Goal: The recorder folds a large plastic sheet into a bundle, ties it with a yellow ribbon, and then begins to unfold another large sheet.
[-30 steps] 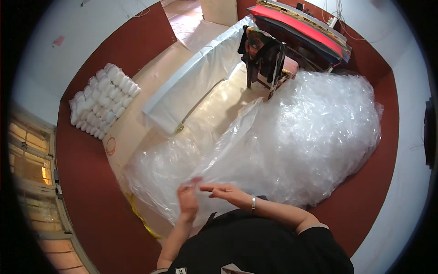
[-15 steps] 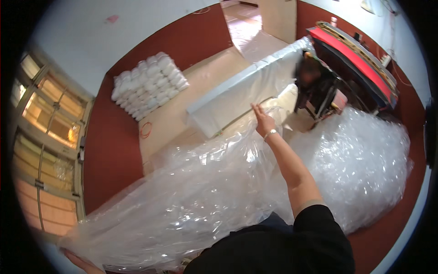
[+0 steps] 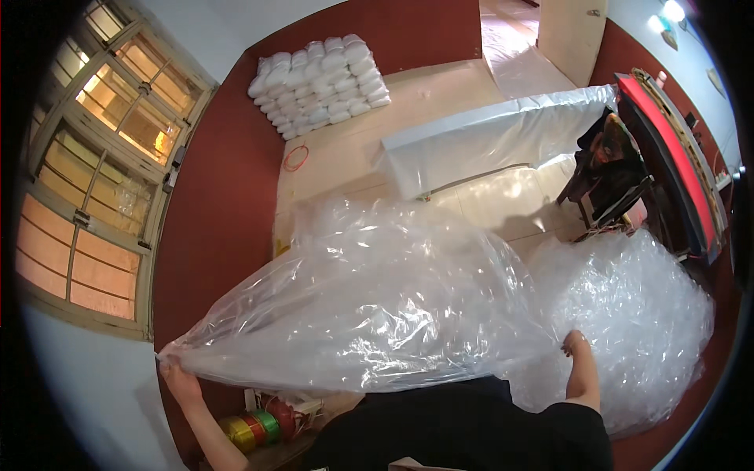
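Plastic sheeting is the work in hand: a large clear plastic bag (image 3: 369, 314) is held stretched wide between the two hands, billowing up in front of the person and over the pale floor (image 3: 440, 102). The left hand (image 3: 179, 378) grips the bag's left corner, fingers closed around a gathered bit of film. The right hand (image 3: 575, 345) holds the bag's right edge; its fingers look curled into the film, though the plastic hides how tightly they pinch. Just right of the bag lies a big heap of bubble wrap (image 3: 636, 314), touching or overlapping its edge. Beyond the bag, a long wrapped roll of white film (image 3: 495, 137) lies on the floor, and farther off, up and left of the bag, stands a stack of white sacks (image 3: 318, 74). Below the bag's left corner sit coloured tape rolls (image 3: 255, 428). By my judgement this is the spreading or opening step; the next move calls for both grips staying firm and even so the thin film neither slips nor tears.
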